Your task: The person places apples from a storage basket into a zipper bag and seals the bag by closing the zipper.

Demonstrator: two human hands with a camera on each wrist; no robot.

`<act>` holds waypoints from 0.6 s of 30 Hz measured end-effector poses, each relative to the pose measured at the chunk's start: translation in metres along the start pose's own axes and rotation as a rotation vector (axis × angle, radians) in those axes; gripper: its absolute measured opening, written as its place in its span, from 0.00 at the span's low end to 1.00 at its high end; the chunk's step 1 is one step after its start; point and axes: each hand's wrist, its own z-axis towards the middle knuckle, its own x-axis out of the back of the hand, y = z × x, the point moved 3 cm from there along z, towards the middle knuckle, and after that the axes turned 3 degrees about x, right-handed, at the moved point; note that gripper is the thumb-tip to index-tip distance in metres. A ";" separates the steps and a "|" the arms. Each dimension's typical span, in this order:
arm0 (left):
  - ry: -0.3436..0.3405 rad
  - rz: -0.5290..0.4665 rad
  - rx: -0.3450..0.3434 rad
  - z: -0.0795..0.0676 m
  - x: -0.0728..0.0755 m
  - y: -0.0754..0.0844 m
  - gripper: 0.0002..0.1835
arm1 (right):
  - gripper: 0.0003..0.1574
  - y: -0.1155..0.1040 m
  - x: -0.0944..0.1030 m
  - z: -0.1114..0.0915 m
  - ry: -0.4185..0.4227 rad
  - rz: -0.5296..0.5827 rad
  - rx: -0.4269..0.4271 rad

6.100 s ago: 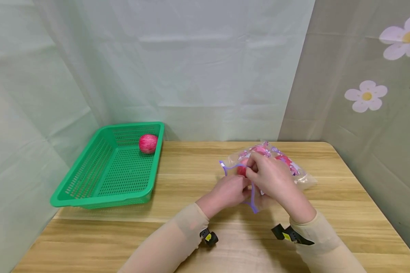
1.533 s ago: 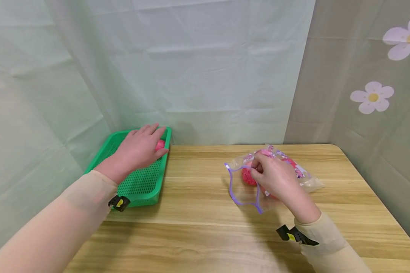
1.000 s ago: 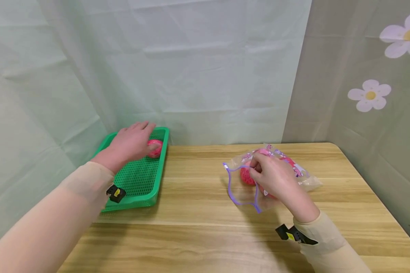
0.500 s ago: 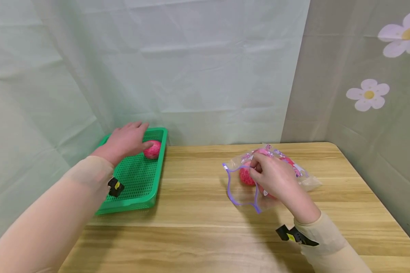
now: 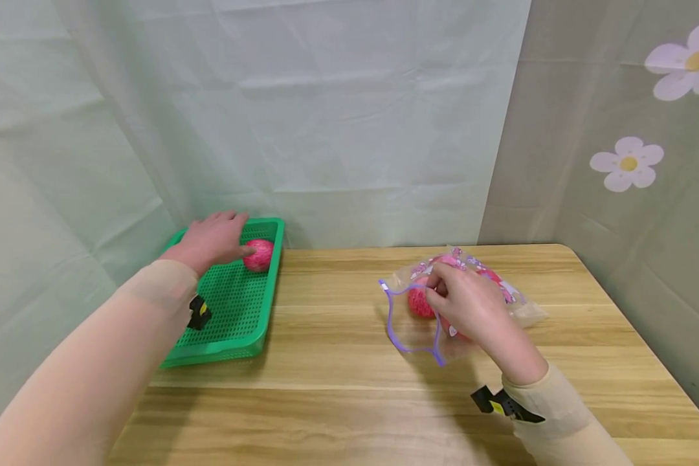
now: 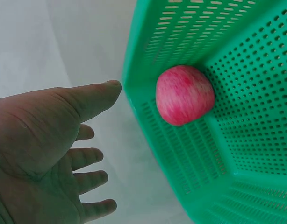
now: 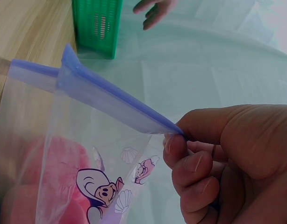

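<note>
One right grip pinches the bag, one left grip spreads wide.

This place looks like a small recording corner, because pale cloth and grey cloth with printed flowers stand closely around one wooden table, and both sleeves carry small cameras.

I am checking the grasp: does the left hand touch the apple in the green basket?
Apart: the left wrist view shows the left hand short of the apple, with the basket's rim between them.
</note>
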 end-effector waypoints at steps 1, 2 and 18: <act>-0.005 0.001 0.001 0.001 -0.001 -0.001 0.47 | 0.02 0.000 0.000 0.000 0.000 0.000 0.002; -0.010 0.001 0.002 0.002 -0.001 -0.001 0.47 | 0.02 0.000 0.000 -0.001 0.001 -0.001 0.004; -0.079 0.007 0.017 0.020 -0.022 -0.011 0.49 | 0.02 0.000 0.001 -0.003 0.009 0.015 0.000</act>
